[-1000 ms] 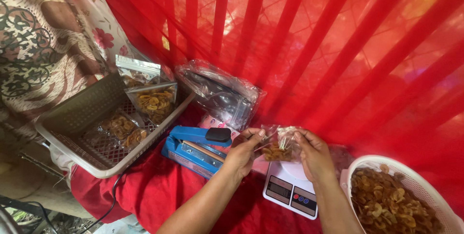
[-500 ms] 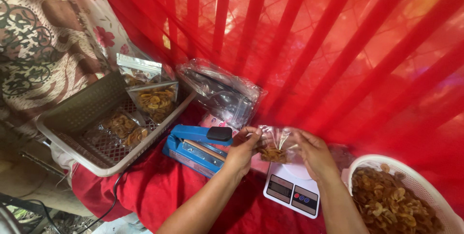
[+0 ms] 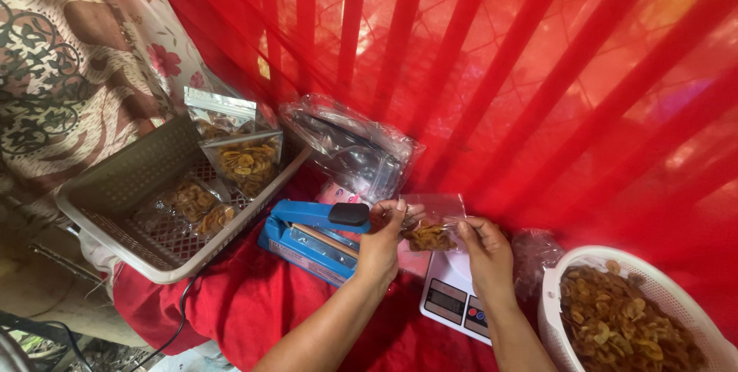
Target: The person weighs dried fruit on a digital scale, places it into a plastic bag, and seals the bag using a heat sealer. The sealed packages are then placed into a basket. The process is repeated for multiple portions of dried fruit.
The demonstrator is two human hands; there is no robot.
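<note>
Hands pinch a small clear plastic pouch of golden chips [image 3: 427, 232] between them, left hand [image 3: 382, 243] and right hand [image 3: 486, 253] closed on its ends. Below sits a white digital scale [image 3: 453, 297]; left, a blue heat sealer [image 3: 311, 235]; right, a white basket of chips [image 3: 626, 318].

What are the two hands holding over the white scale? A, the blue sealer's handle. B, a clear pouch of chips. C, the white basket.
B: the left hand and right hand pinch a clear pouch of chips between them above the white scale.
</note>
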